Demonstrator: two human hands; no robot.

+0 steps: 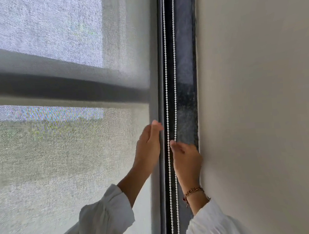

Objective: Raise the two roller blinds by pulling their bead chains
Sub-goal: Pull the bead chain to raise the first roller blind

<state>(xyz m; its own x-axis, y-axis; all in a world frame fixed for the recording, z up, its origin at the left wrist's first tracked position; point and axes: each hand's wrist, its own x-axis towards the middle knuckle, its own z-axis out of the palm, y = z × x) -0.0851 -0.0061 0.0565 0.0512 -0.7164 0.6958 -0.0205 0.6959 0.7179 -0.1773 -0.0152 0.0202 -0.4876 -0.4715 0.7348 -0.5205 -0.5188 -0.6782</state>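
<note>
A sheer grey roller blind point(68, 142) hangs down over the window and fills the left of the view. White bead chains point(165, 69) hang in several strands in the dark gap between the blind's right edge and the wall. My left hand point(148, 145) lies flat against the blind's right edge with fingers straight and together, holding nothing. My right hand point(186, 158) is just right of the chains. Its fingertips close on the right strand, which disappears into the hand and reappears below it. The left strand runs free between my two hands.
A beige wall point(260, 108) takes up the whole right side, touching my right hand. A dark window frame point(187, 95) runs vertically behind the chains. A horizontal frame bar point(55, 87) shows through the blind. I wear white sleeves and a bracelet point(192, 191) on the right wrist.
</note>
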